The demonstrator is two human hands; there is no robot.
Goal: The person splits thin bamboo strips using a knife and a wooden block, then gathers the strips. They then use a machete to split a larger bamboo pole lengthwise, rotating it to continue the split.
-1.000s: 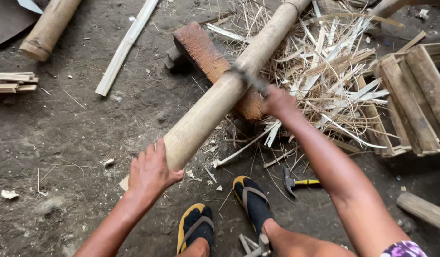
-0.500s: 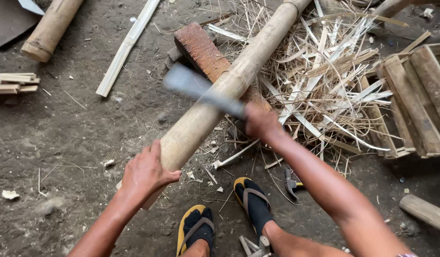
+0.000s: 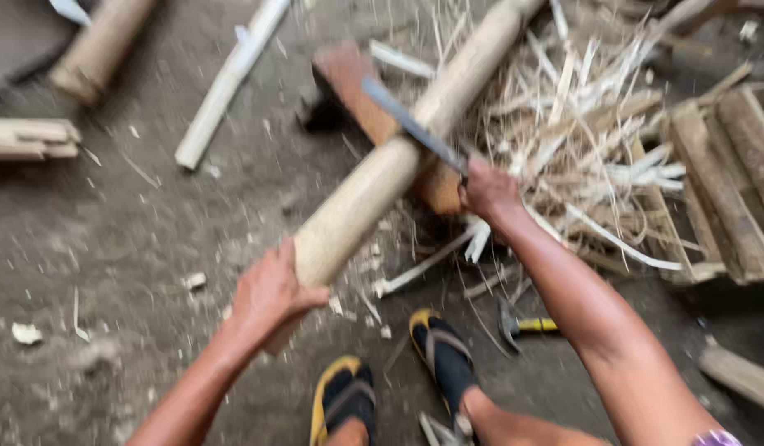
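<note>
Left hand (image 3: 270,291) clasped around the near end of a thick bamboo pole (image 3: 390,169) propped across a wooden block (image 3: 357,83), right hand (image 3: 487,190) gripping a blurred blade (image 3: 411,125) laid against the pole, splinter pile (image 3: 580,140) just beyond

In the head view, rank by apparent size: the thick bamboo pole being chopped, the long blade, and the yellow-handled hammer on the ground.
1. Thick tan bamboo pole, by far the largest.
2. Long grey blade in the right hand; motion blur makes its length unsure.
3. Yellow-handled hammer, smallest.

Pale bamboo pole (image 3: 398,165) slanted across reddish block (image 3: 357,83), blade (image 3: 411,124) on it
</note>
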